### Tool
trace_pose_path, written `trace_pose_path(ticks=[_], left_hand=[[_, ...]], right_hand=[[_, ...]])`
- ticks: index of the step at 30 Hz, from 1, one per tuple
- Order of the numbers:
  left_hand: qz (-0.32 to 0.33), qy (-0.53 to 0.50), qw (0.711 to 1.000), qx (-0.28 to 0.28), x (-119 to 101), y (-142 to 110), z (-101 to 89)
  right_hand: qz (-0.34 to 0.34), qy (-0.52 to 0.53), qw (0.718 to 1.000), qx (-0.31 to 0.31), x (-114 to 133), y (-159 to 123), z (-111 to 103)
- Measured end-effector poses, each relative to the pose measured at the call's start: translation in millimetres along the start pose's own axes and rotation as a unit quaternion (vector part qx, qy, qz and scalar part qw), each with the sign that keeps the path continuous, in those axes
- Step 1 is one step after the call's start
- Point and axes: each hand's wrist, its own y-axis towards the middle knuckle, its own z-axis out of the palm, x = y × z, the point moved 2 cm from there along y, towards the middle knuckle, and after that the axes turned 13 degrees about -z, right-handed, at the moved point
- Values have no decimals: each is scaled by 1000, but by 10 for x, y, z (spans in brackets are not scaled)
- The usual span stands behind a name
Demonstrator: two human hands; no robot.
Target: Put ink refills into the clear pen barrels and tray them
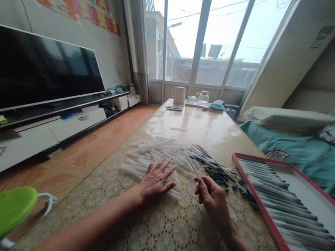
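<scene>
My left hand (pixel 156 178) lies flat with fingers spread on a heap of clear plastic pen barrels (pixel 155 154) on the table (pixel 189 126). My right hand (pixel 213 196) is closed in a pinch on a thin pen refill (pixel 191 164) that points up and away to the left. Just beyond it lie a bundle of thin refills (pixel 203 155) and a scatter of small black pen parts (pixel 223 178). At the right stands a red-rimmed tray (pixel 266 216) lined with rows of finished pens (pixel 278 200).
A white jug (pixel 179 95), a glass teapot (pixel 203 97) and small items stand at the table's far end. A TV (pixel 42 72) on a low cabinet lines the left wall. A green stool (pixel 8 211) is at lower left; a bed with teal cover (pixel 302 153) at right.
</scene>
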Motion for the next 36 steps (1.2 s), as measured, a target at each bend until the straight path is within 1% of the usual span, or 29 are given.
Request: trace_pose_path(ticks=[2,5,9,12,14,16,19,21,23,27,30,32,34,36], left_hand=[[8,-14,999,-34,17,117,23],[20,-46,994,-98,53,295,54],[21,-71,987,-143,109,520,42],[20,-91,979,-180,136,582,-49],[28,-100,976,-193,134,533,-130],[58,-99,977,-180,104,430,-199],[131,-80,981,-123,23,275,-241],[166,-64,980,-94,-27,235,-230],[185,-53,978,-75,-60,264,-204],[210,-55,975,-40,-96,434,-168],[213,-83,973,-20,-114,548,-189],[200,-117,973,-15,-127,575,-223],[170,-163,972,-26,-139,544,-264],[118,-217,967,-56,-143,443,-303]], right_hand=[[-3,-1,1000,-2,-18,7,-7],[-8,-1,1000,-3,-38,16,-21],[-11,-11,1000,-7,-36,24,-43],[-9,-13,1000,-9,-23,24,-53],[-4,-9,1000,-10,-21,27,-53],[1,-4,1000,-11,-30,32,-47],[6,-4,1000,-7,-53,35,-33],[6,-8,1000,-3,-61,32,-28],[6,-10,1000,-3,-54,30,-31],[5,-12,1000,-13,-10,33,-54],[3,-12,1000,-14,6,38,-63],[1,-13,1000,-11,-2,36,-62],[-6,-21,1000,-6,-14,27,-59],[-16,-31,999,-4,-14,13,-54]])
